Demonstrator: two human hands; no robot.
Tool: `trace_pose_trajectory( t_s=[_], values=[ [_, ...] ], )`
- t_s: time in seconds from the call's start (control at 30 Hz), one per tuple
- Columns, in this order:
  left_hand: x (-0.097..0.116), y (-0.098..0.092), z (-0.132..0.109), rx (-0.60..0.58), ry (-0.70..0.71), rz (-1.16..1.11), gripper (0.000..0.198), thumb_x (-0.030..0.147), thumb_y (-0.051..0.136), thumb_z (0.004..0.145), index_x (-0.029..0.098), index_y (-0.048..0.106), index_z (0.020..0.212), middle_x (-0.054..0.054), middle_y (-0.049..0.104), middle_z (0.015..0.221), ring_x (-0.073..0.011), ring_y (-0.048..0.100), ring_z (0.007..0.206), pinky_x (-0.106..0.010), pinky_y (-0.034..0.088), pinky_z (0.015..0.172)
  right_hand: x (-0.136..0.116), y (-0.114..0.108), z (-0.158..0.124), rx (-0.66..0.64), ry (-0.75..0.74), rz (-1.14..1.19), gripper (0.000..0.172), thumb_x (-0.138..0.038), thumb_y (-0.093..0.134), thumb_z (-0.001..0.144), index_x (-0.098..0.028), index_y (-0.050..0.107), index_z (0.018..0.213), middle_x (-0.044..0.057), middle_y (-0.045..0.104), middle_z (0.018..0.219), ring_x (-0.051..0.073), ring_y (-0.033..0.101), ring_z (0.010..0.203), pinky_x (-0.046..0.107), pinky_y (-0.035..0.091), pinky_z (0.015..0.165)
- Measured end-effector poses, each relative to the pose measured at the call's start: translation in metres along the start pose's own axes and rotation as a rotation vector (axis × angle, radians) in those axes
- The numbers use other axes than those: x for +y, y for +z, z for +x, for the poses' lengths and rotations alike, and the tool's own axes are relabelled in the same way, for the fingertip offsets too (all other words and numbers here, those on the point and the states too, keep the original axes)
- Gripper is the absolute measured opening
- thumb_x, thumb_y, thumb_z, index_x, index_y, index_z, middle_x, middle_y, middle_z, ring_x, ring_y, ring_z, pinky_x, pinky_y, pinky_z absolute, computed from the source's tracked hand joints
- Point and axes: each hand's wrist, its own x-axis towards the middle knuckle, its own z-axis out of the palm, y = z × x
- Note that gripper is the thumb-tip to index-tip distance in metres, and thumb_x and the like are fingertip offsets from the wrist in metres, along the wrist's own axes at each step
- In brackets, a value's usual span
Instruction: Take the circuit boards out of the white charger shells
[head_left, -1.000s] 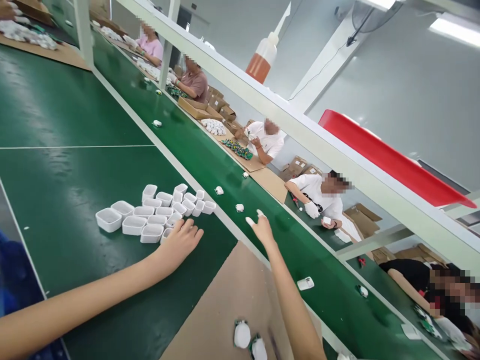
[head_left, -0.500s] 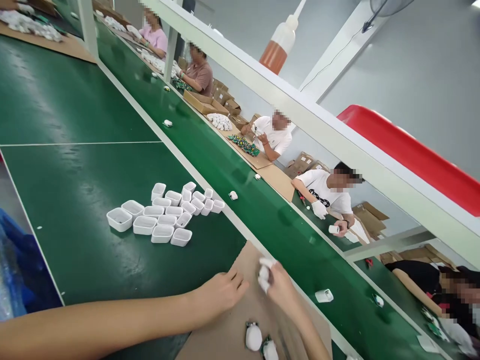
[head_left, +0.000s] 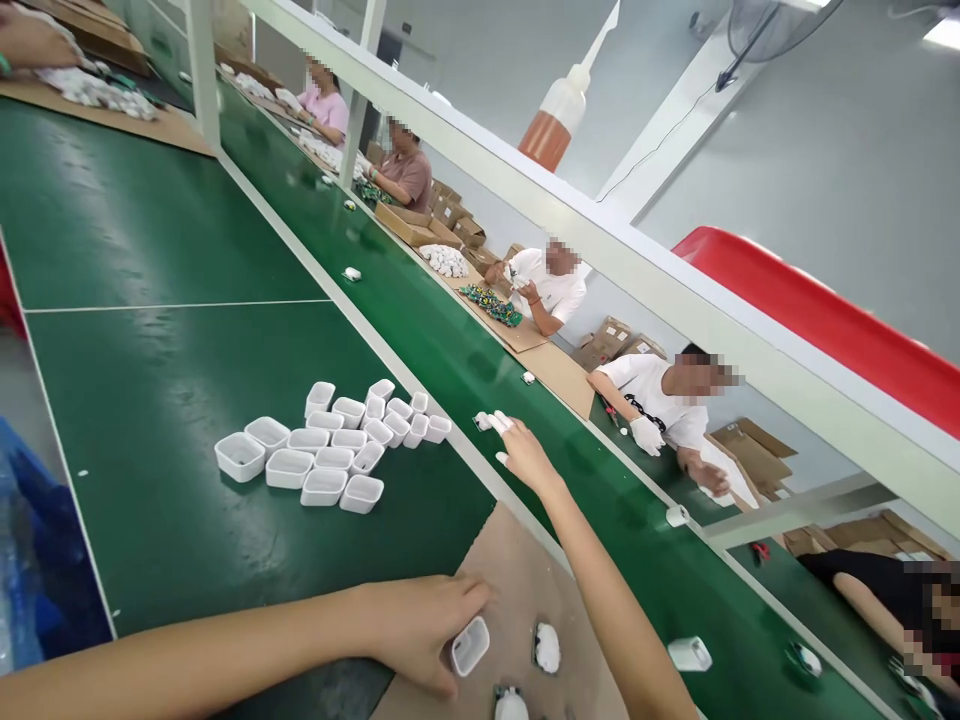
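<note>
My left hand (head_left: 420, 630) rests on the brown cardboard sheet (head_left: 517, 575) at the bottom, its fingers curled round a small white plastic shell (head_left: 470, 646). Beside the shell lie two white parts (head_left: 547, 647) on green circuit boards. My right hand (head_left: 517, 450) is stretched out to the near edge of the moving green belt (head_left: 570, 470), fingers spread, with white finger cots on the tips. Its fingertips are at a small white part (head_left: 481, 421) on the belt. A cluster of several white shells (head_left: 330, 450) lies on the green table to the left.
More white parts (head_left: 690, 654) ride the belt. Across it several people work at cardboard sheets with white parts and green boards (head_left: 491, 303). A white overhead rail (head_left: 600, 235) carries an orange glue bottle (head_left: 559, 115) and a red tray (head_left: 825, 325). Blue plastic (head_left: 37, 560) is at far left.
My right hand went from the cardboard out to the belt edge. My left hand slid down the cardboard and now holds a white shell. The parts on the belt have travelled toward me.
</note>
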Motion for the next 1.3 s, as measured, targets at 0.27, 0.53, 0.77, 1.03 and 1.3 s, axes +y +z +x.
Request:
trace_pose_trajectory(
  t_s=[0.27,0.53,0.77,1.03,1.3],
  values=[
    [-0.025,0.007,0.014,-0.058,0.213,-0.086,0.05,0.028,0.07,0.073,0.019,0.061,0.122,-0.008,0.068,0.11,-0.0298,0.067,0.101,-0.035,0.053,0.085,0.029,0.013,0.069,-0.111,-0.058,0.048,0.031,-0.036,0.061,0.095,-0.016,0.06,0.119,0.008,0.063,0.119,0.021,0.064,0.103,0.042,0.056,0.089],
    [-0.022,0.0,0.013,0.2,0.033,-0.179,0.046,0.052,0.085,0.06,0.019,0.069,0.089,0.001,0.062,0.074,-0.0156,0.057,0.066,-0.023,0.042,0.059,0.032,0.019,-0.051,0.295,0.155,0.363,0.028,-0.037,0.064,0.093,-0.015,0.064,0.109,0.007,0.066,0.113,0.021,0.064,0.104,0.046,0.053,0.094],
    [0.028,-0.001,0.015,0.366,0.042,-0.176,0.042,0.04,0.073,0.081,0.02,0.059,0.116,-0.006,0.062,0.109,-0.0207,0.061,0.096,-0.033,0.05,0.089,-0.045,0.038,-0.258,0.65,0.32,0.853,0.051,-0.049,0.068,0.081,-0.021,0.062,0.123,0.012,0.07,0.118,0.026,0.068,0.11,0.044,0.056,0.097],
    [0.087,0.048,0.042,0.293,0.182,-0.237,0.044,0.025,0.066,0.085,0.021,0.053,0.127,-0.012,0.059,0.131,-0.0224,0.062,0.11,-0.037,0.053,0.094,-0.102,0.042,-0.354,0.897,0.296,1.116,0.041,-0.047,0.072,0.081,-0.026,0.062,0.114,0.01,0.071,0.113,0.024,0.071,0.1,0.038,0.061,0.082],
    [0.098,0.076,0.036,0.448,0.471,-0.102,0.045,0.033,0.07,0.087,0.018,0.053,0.127,-0.013,0.07,0.109,-0.0226,0.068,0.099,-0.038,0.058,0.083,-0.147,0.034,-0.368,0.912,0.178,0.949,0.05,-0.026,0.069,0.085,-0.027,0.053,0.132,0.012,0.065,0.121,0.026,0.063,0.113,0.049,0.054,0.096]
  ],
)
